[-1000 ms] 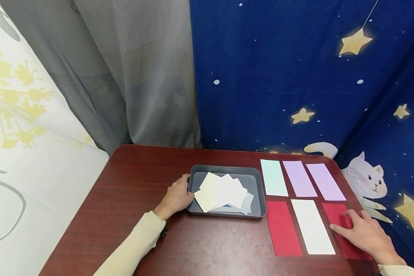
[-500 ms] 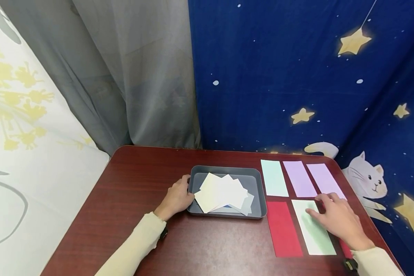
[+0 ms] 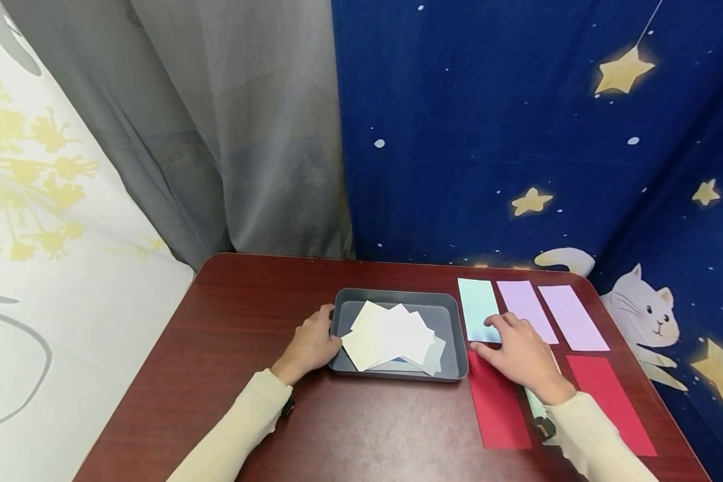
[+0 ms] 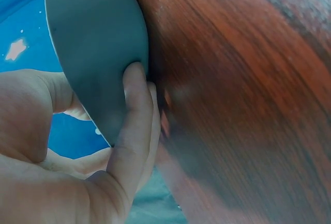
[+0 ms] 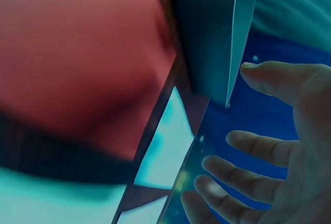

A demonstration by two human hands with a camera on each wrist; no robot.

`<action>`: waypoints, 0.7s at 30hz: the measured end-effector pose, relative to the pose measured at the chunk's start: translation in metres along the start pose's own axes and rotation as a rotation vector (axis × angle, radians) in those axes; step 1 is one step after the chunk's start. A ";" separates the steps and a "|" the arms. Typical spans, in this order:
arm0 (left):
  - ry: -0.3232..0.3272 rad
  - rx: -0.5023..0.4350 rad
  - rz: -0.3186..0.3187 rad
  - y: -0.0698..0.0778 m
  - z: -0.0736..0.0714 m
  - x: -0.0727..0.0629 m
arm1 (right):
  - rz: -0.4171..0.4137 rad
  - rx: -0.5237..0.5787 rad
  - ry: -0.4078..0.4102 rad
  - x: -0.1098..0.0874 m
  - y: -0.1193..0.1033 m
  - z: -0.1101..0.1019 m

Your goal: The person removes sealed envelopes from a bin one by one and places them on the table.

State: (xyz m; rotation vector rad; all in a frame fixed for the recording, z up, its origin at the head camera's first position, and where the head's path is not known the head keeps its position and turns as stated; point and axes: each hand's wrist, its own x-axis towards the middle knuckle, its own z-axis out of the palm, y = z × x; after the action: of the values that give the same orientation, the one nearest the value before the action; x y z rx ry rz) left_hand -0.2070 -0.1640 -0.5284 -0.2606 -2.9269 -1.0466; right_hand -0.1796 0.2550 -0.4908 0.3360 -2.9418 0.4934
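At the left end of a dark grey tray [image 3: 351, 309], my left hand [image 3: 309, 340] grips the rim. In the left wrist view, fingers [image 4: 137, 105] lie against the tray's outer wall [image 4: 93, 32], thumb on the other side. Several overlapping cream and white cards [image 3: 391, 335] lie inside. My right hand [image 3: 518, 351] hovers just right of the tray, fingers spread and loosely bent, holding nothing. Beneath and around it are a mint card [image 3: 476, 301] and a red card [image 3: 499, 418]. A white card [image 3: 533, 405] is mostly hidden under the right hand and forearm.
Two lilac cards [image 3: 521, 298] lie in the back row at right. Another red card [image 3: 608, 402] lies to the right of my forearm. The brown table [image 3: 265, 288] ends before a grey curtain [image 3: 277, 134] and a blue starry curtain [image 3: 446, 134].
My right hand has moved left from the right-hand red card, over the white card, to beside the tray, uncovering that red card. The left hand has stayed on the tray.
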 end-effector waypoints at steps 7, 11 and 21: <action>0.006 0.016 0.030 -0.024 0.015 0.010 | -0.045 0.061 0.000 0.015 -0.020 0.018; 0.006 -0.003 0.018 -0.012 0.006 0.004 | -0.036 0.093 -0.014 0.023 -0.027 0.026; 0.018 0.028 0.034 -0.038 0.023 0.016 | -0.005 0.134 0.020 0.034 -0.036 0.040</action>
State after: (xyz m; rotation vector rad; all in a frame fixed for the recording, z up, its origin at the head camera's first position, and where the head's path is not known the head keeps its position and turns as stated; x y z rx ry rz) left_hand -0.2283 -0.1760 -0.5684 -0.2967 -2.9082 -0.9970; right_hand -0.2081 0.2013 -0.5114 0.3516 -2.8949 0.6905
